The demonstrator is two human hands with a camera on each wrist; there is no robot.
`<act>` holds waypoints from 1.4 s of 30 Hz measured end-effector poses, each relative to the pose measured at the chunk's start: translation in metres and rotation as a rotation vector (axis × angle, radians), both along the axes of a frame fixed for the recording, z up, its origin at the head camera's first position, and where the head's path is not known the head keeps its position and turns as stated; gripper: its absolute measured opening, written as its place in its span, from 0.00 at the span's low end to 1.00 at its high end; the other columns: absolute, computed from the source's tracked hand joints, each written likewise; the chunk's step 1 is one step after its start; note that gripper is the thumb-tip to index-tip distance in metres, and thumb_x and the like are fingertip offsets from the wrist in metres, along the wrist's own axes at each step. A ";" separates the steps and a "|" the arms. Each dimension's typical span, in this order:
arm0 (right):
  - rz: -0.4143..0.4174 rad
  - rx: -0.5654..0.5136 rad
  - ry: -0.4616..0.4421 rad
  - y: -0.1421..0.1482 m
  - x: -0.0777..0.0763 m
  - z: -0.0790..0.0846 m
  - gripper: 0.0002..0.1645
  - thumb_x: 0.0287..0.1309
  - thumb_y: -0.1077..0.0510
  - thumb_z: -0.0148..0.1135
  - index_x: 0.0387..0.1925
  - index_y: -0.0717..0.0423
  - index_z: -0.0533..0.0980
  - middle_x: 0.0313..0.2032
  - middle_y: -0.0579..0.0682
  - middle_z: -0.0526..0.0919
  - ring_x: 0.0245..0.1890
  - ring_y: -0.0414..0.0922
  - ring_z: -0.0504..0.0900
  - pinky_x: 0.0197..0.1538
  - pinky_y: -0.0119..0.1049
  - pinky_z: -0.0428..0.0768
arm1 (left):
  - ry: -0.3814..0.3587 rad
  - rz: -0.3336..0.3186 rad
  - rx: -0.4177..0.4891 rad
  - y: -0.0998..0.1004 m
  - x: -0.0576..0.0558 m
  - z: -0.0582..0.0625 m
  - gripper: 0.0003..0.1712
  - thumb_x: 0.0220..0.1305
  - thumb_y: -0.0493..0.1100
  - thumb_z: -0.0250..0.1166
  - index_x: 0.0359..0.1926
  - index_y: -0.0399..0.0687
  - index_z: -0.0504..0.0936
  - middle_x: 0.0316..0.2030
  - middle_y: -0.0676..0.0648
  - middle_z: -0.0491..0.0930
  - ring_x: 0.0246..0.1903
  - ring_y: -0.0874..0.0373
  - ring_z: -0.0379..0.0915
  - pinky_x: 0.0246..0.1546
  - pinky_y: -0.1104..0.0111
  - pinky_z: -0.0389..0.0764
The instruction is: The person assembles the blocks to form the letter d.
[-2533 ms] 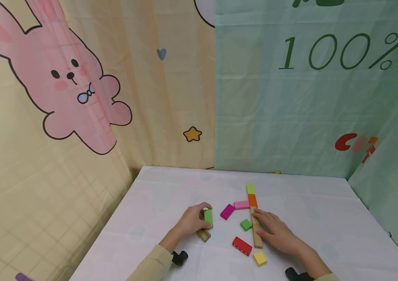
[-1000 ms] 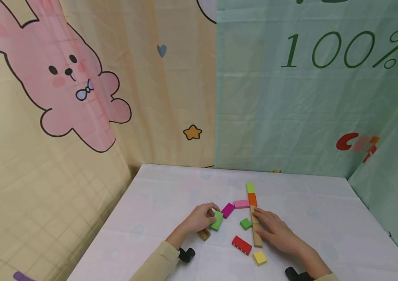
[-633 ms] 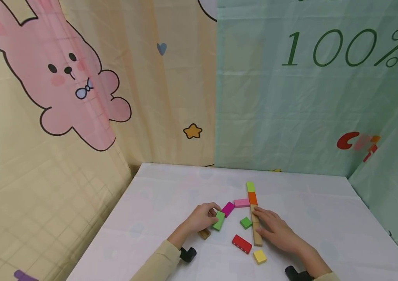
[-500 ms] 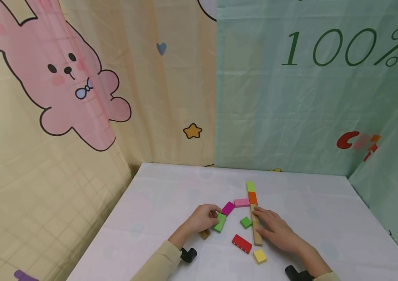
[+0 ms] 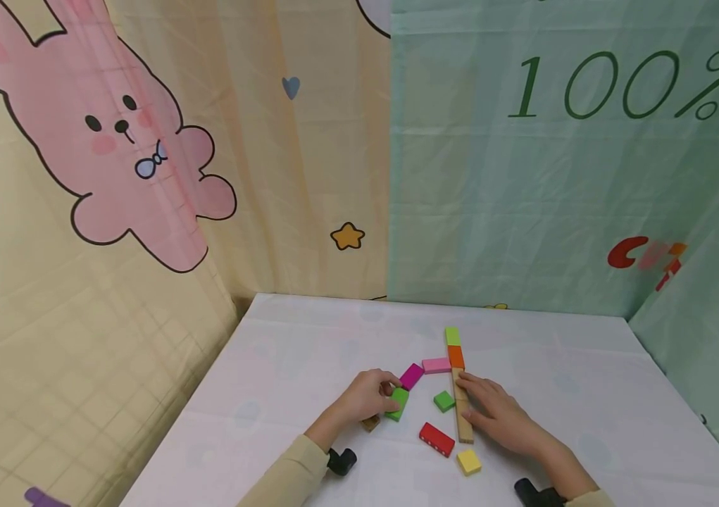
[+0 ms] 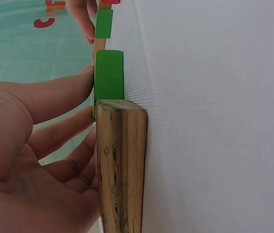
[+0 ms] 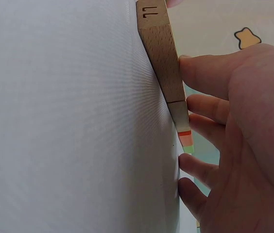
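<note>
With thumb and fingers, my left hand (image 5: 362,396) pinches a green block (image 5: 401,402), which lies slanted at the lower end of a magenta block (image 5: 412,377). Partly covered by that hand is a brown wooden block (image 5: 370,422); its streaked side fills the front of the left wrist view. My right hand (image 5: 500,412) rests its extended fingers and thumb along two plain wooden blocks (image 5: 464,422) set end to end; the right wrist view shows "11" carved on the nearer one's end. An orange block (image 5: 455,357) and a lime block (image 5: 452,336) continue this row upward.
A pink block (image 5: 436,365) runs left from the row towards the magenta one. Between the hands lie a small green block (image 5: 444,401), a red block (image 5: 437,440) with white dots and a yellow block (image 5: 469,462). The white-covered table (image 5: 308,331) meets hanging curtains behind.
My left hand has carried the green block right, from beside the brown block to the magenta block's lower end, and turned it to a slant. The right hand stays in place.
</note>
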State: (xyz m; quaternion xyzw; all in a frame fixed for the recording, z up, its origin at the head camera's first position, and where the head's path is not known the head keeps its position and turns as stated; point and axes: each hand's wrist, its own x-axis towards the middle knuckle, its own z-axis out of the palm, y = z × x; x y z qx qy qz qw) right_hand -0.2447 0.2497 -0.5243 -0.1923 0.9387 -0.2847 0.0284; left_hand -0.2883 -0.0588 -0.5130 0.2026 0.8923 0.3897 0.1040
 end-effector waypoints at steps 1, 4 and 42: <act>0.000 0.000 -0.001 0.000 0.000 0.000 0.39 0.68 0.39 0.60 0.75 0.46 0.63 0.76 0.46 0.59 0.73 0.59 0.56 0.65 0.70 0.59 | 0.003 0.002 0.002 0.000 0.000 0.000 0.19 0.56 0.44 0.77 0.49 0.48 0.86 0.32 0.55 0.76 0.33 0.60 0.71 0.30 0.69 0.76; -0.002 0.001 -0.002 -0.001 0.000 0.000 0.39 0.68 0.39 0.60 0.75 0.46 0.63 0.76 0.46 0.59 0.73 0.59 0.56 0.66 0.69 0.59 | 0.015 0.011 0.003 0.000 0.001 0.000 0.19 0.57 0.44 0.77 0.49 0.47 0.85 0.30 0.56 0.76 0.31 0.61 0.71 0.29 0.69 0.76; 0.008 -0.007 0.007 0.000 0.000 -0.001 0.39 0.69 0.40 0.60 0.75 0.47 0.63 0.75 0.47 0.60 0.72 0.59 0.57 0.65 0.69 0.60 | 0.032 0.033 0.028 0.002 0.004 -0.001 0.19 0.57 0.44 0.77 0.49 0.47 0.84 0.28 0.55 0.75 0.25 0.61 0.70 0.24 0.69 0.73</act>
